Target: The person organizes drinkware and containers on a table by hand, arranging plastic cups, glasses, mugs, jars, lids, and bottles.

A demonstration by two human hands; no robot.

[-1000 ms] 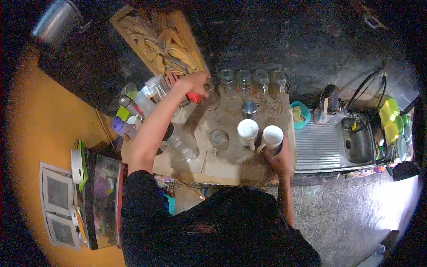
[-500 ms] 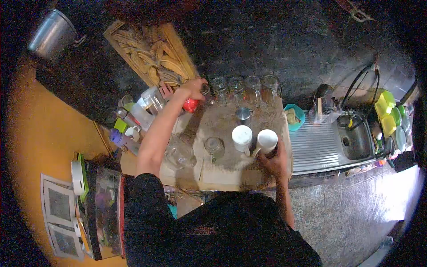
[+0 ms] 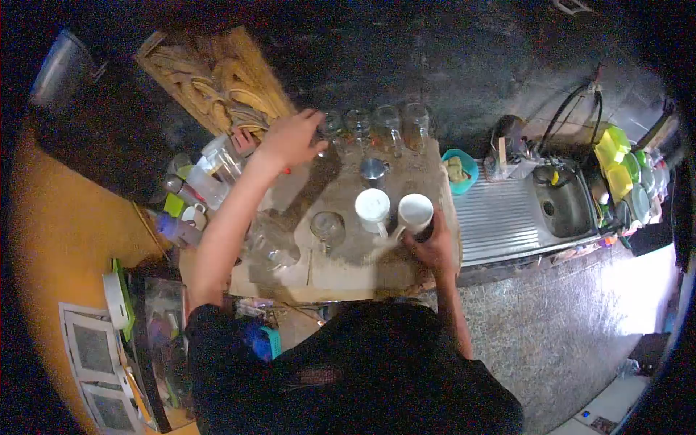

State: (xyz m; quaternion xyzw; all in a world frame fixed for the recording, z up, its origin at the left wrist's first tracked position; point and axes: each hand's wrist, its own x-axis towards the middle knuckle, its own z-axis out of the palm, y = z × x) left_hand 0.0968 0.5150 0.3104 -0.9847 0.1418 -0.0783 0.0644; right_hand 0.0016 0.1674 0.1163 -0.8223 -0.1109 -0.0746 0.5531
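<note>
My left hand (image 3: 291,139) reaches to the back of the table, its thumb and fingers spread apart beside the leftmost visible upturned glass (image 3: 331,125). Whatever lies behind its palm is hidden. My right hand (image 3: 433,250) is wrapped round the near right side of a white mug (image 3: 415,212) standing on the table. Left of it is a second white mug (image 3: 373,206). Behind the mugs sits a small metal cup (image 3: 374,170). A glass jar (image 3: 328,228) stands further left, and a larger clear glass container (image 3: 274,245) lies by my left forearm.
Several glasses (image 3: 388,127) line the table's back edge. Bottles and cups (image 3: 217,159) crowd the left side. To the right are a turquoise bowl (image 3: 473,174), a ribbed metal drainboard (image 3: 500,225), and a sink (image 3: 565,214). A carved wooden panel (image 3: 217,83) leans behind.
The view has shifted, moving the scene left and slightly up. My left fingers, closed around a dark round glass end before, now look spread. My right hand remains at the mug.
</note>
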